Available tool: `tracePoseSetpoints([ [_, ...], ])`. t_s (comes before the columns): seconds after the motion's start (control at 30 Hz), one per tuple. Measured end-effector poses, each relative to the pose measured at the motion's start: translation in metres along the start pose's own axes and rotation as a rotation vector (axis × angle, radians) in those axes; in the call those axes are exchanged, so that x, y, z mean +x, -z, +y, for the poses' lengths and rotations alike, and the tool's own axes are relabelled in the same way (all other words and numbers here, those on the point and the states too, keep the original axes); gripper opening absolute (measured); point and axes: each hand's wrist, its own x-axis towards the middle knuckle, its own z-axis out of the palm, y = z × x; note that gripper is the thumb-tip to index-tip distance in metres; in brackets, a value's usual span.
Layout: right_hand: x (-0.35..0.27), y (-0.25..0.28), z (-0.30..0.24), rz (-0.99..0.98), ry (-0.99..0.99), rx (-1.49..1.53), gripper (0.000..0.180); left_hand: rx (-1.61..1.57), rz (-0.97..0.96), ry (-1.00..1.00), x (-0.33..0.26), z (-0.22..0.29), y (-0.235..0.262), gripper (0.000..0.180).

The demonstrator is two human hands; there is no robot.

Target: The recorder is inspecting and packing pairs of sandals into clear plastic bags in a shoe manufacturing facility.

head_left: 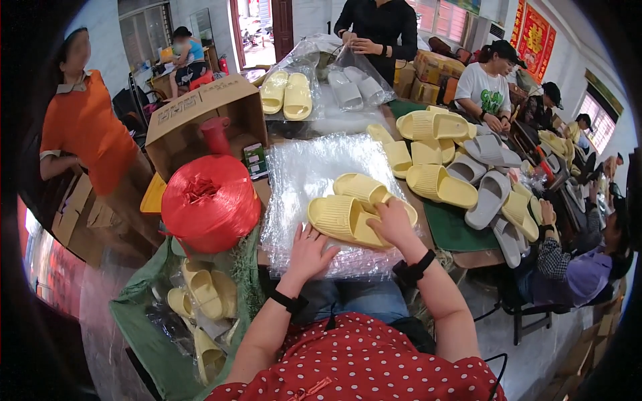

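Yellow slippers (pixel 351 210) lay as a pair on a stack of clear plastic bags (pixel 314 170) spread over the table (pixel 461 234), beside a big red spool of twine (pixel 208 200) and an open cardboard box (pixel 200 110). More yellow and grey slippers (pixel 468 177) were heaped to the right. The right hand (pixel 394 224) gripped the nearer slipper, fingers curled over its edge. The left hand (pixel 309 254) rested flat on the bags, fingers spread open
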Motion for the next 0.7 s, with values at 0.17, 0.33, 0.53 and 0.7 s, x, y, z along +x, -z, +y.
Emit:
tracePoseSetpoints([
  [0.17, 0.038, -0.01, -0.01, -0.122, 0.165, 0.082, 0.045, 0.02, -0.008, -0.006, 0.001, -0.002, -0.005, 0.056],
  [0.33, 0.05, -0.039, -0.009, -0.003, 0.208, 0.024, 0.037, 0.024, -0.066, 0.011, 0.0, -0.002, -0.003, 0.057],
  [0.53, 0.046, -0.017, 0.024, 0.053, 0.036, 0.102, 0.023, 0.023, -0.217, 0.042, 0.004, 0.001, 0.011, 0.085],
  [0.7, 0.013, 0.019, 0.054, 0.223, -0.106, 0.158, 0.019, -0.003, -0.28, 0.026, 0.006, -0.005, 0.024, 0.082],
])
